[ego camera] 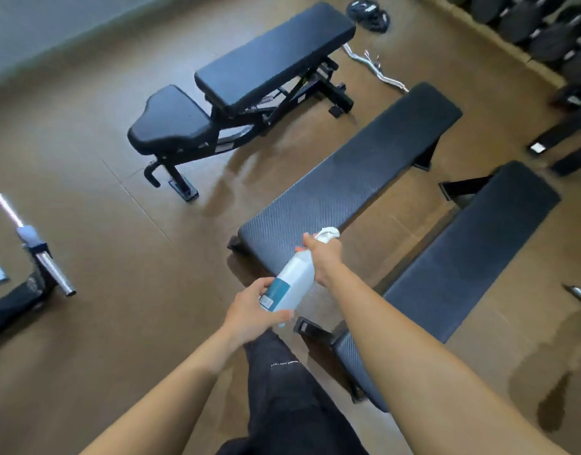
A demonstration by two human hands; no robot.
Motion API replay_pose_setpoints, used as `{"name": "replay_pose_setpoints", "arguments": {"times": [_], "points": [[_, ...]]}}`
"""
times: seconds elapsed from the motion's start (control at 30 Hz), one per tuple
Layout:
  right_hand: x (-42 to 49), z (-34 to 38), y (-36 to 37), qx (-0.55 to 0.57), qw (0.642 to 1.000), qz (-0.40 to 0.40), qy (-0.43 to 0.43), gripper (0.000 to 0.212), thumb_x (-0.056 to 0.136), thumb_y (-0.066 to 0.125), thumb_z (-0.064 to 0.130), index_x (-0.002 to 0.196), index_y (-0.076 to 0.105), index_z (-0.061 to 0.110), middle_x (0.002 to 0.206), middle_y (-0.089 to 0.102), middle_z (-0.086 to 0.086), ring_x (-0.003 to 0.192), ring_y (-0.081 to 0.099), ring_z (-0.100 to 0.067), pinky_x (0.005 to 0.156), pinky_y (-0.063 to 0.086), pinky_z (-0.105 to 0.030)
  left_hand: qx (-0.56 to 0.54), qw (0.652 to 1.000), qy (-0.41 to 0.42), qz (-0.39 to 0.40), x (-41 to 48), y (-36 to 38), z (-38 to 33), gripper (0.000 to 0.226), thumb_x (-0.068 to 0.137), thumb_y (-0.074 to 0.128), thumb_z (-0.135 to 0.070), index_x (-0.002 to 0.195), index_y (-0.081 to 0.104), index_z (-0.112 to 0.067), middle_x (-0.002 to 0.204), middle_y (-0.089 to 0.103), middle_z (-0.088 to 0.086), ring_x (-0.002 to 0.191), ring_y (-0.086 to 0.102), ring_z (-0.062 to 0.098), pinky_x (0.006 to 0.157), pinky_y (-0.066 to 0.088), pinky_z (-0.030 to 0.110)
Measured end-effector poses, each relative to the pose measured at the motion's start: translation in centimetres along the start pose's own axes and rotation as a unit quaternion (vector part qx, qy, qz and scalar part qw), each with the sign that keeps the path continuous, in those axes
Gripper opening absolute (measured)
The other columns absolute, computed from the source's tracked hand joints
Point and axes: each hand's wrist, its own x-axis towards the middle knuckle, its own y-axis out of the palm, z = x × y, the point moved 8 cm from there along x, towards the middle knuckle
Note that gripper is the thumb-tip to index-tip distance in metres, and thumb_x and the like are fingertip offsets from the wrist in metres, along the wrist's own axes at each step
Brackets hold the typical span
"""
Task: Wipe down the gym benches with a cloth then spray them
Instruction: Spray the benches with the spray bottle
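A: We've got the spray bottle (294, 284) above the middle bench (348, 188) near end, left hand (253, 313) wrapped round its base.

B: Right hand (325, 257) closed at its neck, twelve o'clock end, white cloth (328, 233) tucked in; light, rigid, probably slick plastic.

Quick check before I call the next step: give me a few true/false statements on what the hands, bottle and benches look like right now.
1. Both hands hold the spray bottle. True: the left hand takes the base, the right hand the neck.
2. The bottle's nozzle points toward the adjustable bench. False: it is over the near end of the middle flat bench.
3. Three benches are visible. True, counting the right flat bench.
4. A cloth lies spread on the middle flat bench. False: none lies there.
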Motion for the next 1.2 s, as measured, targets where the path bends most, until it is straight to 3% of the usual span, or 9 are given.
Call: {"name": "replay_pose_setpoints", "arguments": {"times": [0.13, 0.23, 0.37, 0.57, 0.73, 0.83, 0.9, 1.03, 1.2], "points": [[4.0, 3.7, 2.2, 0.032, 0.998, -0.042, 0.019, 0.022, 0.091, 0.074, 0.014, 0.099, 0.054, 0.009, 0.079, 0.069, -0.009, 0.056, 0.072, -0.018, 0.053, 0.057, -0.036, 0.062, 0.997, 0.018, 0.043, 6.5, -4.0, -4.2, 0.07, 0.068, 0.09, -0.045, 0.129, 0.057, -0.034, 0.114, 0.063, -0.018, 0.102, 0.062, 0.003, 0.078, 0.049, 0.018], [6.3, 6.5, 3.7, 0.084, 0.995, -0.037, 0.028, 0.021, 0.091, 0.073, 0.007, 0.091, 0.052, 0.013, 0.086, 0.069, -0.011, 0.061, 0.074, -0.02, 0.054, 0.059, -0.037, 0.082, 0.995, 0.017, 0.058, 10.2, -5.8, -6.7, 0.077, 0.062, 0.088, -0.054, 0.13, 0.058, -0.034, 0.113, 0.063, -0.019, 0.099, 0.062, 0.001, 0.086, 0.054, 0.027], [8.5, 10.1, 3.8, 0.128, 0.987, -0.091, 0.02, 0.023, 0.089, 0.07, -0.001, 0.084, 0.051, 0.012, 0.078, 0.065, -0.013, 0.051, 0.07, -0.018, 0.049, 0.056, -0.032, 0.121, 0.989, 0.047, 0.073, 14.7, -7.2, -10.1, 0.074, 0.069, 0.09, -0.045, 0.133, 0.057, -0.03, 0.119, 0.065, -0.014, 0.1, 0.063, 0.005, 0.091, 0.054, 0.029], [9.6, 15.3, 3.8, 0.194, 0.972, -0.135, -0.017, 0.021, 0.09, 0.072, 0.003, 0.092, 0.052, 0.011, 0.081, 0.066, -0.011, 0.054, 0.071, -0.02, 0.045, 0.055, -0.031, 0.13, 0.975, 0.107, 0.147, 19.6, -8.7, -15.0, 0.073, 0.073, 0.09, -0.04, 0.135, 0.055, -0.024, 0.12, 0.062, -0.012, 0.1, 0.061, -0.001, 0.078, 0.047, 0.009], [9.7, 18.1, 4.9, 0.196, 0.961, -0.192, -0.044, 0.021, 0.092, 0.072, 0.012, 0.085, 0.052, 0.01, 0.082, 0.064, -0.013, 0.052, 0.07, -0.024, 0.051, 0.056, -0.033, 0.125, 0.964, 0.129, 0.194, 22.5, -10.4, -17.0, 0.076, 0.071, 0.091, -0.041, 0.136, 0.054, -0.025, 0.122, 0.062, -0.011, 0.101, 0.06, -0.004, 0.08, 0.048, 0.012], [9.1, 19.3, 5.8, 0.191, 0.946, -0.254, -0.058, 0.023, 0.094, 0.067, 0.01, 0.078, 0.051, 0.009, 0.071, 0.06, -0.013, 0.052, 0.068, -0.024, 0.056, 0.056, -0.034, 0.134, 0.951, 0.147, 0.238, 24.6, -12.4, -18.3, 0.072, 0.071, 0.091, -0.038, 0.133, 0.055, -0.026, 0.117, 0.059, -0.016, 0.101, 0.058, -0.005, 0.075, 0.043, 0.006], [8.6, 20.2, 7.3, 0.2, 0.939, -0.273, -0.061, 0.019, 0.094, 0.067, 0.01, 0.082, 0.053, 0.007, 0.076, 0.062, -0.013, 0.053, 0.069, -0.023, 0.056, 0.056, -0.032, 0.139, 0.941, 0.157, 0.266, 25.9, -14.2, -19.3, 0.065, 0.074, 0.091, -0.034, 0.127, 0.054, -0.03, 0.11, 0.055, -0.02, 0.095, 0.056, -0.008, 0.07, 0.041, 0.003], [8.1, 22.6, 11.1, 0.227, 0.929, -0.283, -0.072, 0.017, 0.091, 0.072, 0.007, 0.098, 0.056, 0.008, 0.094, 0.065, -0.013, 0.055, 0.072, -0.027, 0.052, 0.057, -0.032, 0.135, 0.927, 0.178, 0.301, 28.3, -17.8, -20.7, 0.069, 0.072, 0.091, -0.038, 0.13, 0.056, -0.026, 0.111, 0.058, -0.016, 0.094, 0.058, -0.004, 0.074, 0.044, 0.012], [7.6, 23.9, 12.6, 0.214, 0.909, -0.352, -0.055, 0.013, 0.094, 0.067, 0.013, 0.094, 0.058, 0.005, 0.082, 0.067, -0.013, 0.052, 0.071, -0.02, 0.057, 0.06, -0.034, 0.156, 0.91, 0.197, 0.33, 30.8, -20.4, -23.2, 0.076, 0.071, 0.092, -0.04, 0.136, 0.056, -0.025, 0.125, 0.061, -0.008, 0.11, 0.057, 0.009, 0.083, 0.05, 0.019]]}}
